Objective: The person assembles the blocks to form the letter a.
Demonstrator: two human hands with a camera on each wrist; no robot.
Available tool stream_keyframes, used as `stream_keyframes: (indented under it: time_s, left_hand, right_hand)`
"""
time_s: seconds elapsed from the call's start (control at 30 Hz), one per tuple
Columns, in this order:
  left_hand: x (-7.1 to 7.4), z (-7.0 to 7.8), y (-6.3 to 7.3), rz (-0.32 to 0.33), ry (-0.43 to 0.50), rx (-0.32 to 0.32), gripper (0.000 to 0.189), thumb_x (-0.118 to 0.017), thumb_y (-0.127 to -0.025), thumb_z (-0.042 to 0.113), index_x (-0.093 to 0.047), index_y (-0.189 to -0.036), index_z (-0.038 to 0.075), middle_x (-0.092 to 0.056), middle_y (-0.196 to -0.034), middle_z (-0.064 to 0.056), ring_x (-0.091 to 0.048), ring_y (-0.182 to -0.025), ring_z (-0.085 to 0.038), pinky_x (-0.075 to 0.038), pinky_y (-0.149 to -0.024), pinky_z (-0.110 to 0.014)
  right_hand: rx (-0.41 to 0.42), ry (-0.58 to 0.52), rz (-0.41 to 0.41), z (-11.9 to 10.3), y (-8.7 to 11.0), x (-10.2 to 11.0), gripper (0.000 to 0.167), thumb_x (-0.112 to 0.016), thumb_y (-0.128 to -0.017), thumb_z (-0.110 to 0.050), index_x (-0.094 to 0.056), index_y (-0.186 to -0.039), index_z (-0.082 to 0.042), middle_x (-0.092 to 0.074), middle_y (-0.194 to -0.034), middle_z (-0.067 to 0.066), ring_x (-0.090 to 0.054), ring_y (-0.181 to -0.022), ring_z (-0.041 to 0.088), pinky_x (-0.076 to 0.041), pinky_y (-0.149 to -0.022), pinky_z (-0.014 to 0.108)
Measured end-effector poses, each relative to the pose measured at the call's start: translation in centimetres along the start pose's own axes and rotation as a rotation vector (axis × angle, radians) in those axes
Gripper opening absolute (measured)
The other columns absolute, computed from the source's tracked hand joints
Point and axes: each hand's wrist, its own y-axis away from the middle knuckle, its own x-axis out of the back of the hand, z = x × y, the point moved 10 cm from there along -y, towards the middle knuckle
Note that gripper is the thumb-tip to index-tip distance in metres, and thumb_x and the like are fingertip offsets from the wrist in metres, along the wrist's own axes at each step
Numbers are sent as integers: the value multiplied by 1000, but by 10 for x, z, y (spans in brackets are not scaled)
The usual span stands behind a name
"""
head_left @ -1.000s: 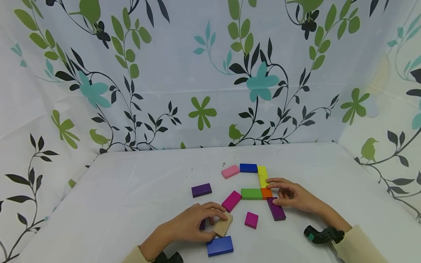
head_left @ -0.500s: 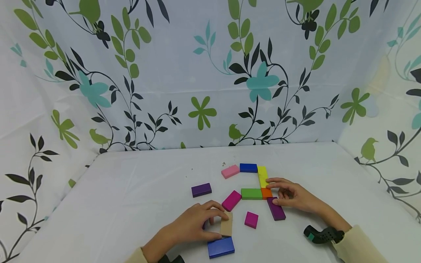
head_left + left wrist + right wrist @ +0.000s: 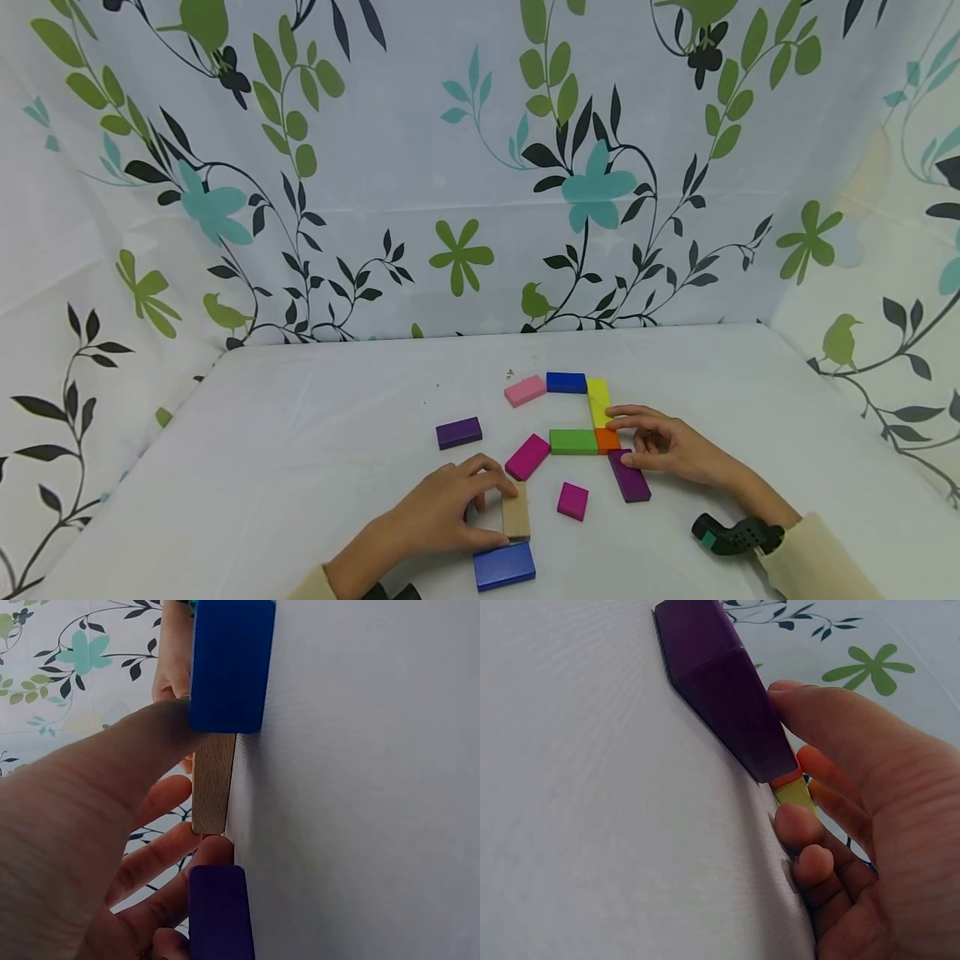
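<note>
My left hand (image 3: 450, 508) pinches a plain wooden block (image 3: 516, 510) by its two ends, thumb at the near end and a fingertip at the far end. Just below it lies a blue block (image 3: 504, 567); a magenta block (image 3: 528, 457) adjoins its far end. Mostly hidden behind that hand in the head view, a dark purple block (image 3: 220, 911) shows in the left wrist view. My right hand (image 3: 675, 446) rests its thumb on a purple block (image 3: 630, 477), and its index finger touches the yellow block (image 3: 598, 402). Between these two sits an orange block (image 3: 607, 441).
A green block (image 3: 573, 442) joins the orange one. Farther back are a dark blue block (image 3: 566, 383) and a pink block (image 3: 525, 391). A violet block (image 3: 459, 432) lies apart at left, and a small magenta block (image 3: 573, 502) lies between the hands on the white table (image 3: 315, 450).
My left hand has turned the wooden block from slanted to nearly straight, between the magenta and blue blocks. The near blue block has shifted slightly toward me. My right hand has stayed still.
</note>
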Motion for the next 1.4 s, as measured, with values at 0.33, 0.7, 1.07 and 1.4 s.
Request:
stream_keyframes:
  time_s: [0.33, 0.7, 1.07, 1.4]
  left_hand:
    - [1, -1, -1, -3, -6, 34, 42, -77, -81, 46, -64, -116, 29, -53, -118, 9, -47, -77, 4, -39, -68, -18]
    - [1, -1, -1, -13, -12, 52, 42, -77, -80, 47, -63, -116, 30, -53, -119, 8, -47, -76, 3, -39, -67, -18]
    - [2, 1, 2, -14, 34, 19, 45, -72, -86, 43, -59, -125, 26, -49, -128, 6, -49, -78, 2, -43, -70, -17]
    - [7, 0, 9, 5, 109, 96, 33, -68, -90, 44, -53, -110, 22, -54, -88, 11, -50, -76, 0, -45, -67, -17]
  right_hand:
    - [-10, 2, 9, 0, 0, 0, 38, -71, -88, -9, -64, -125, -8, -49, -138, 17, -50, -73, 13, -41, -56, 25]
    - [-22, 4, 5, -1, -1, 0, 39, -71, -88, -9, -63, -126, -8, -48, -138, 18, -51, -74, 13, -42, -57, 24]
    - [-35, 0, 6, 4, 1, 0, 39, -71, -88, -10, -63, -126, -8, -48, -139, 17, -51, -74, 13, -42, -58, 24]
    - [-39, 39, 9, 6, 1, 2, 39, -72, -88, -14, -64, -126, -12, -49, -140, 14, -51, -75, 12, -42, -59, 24]
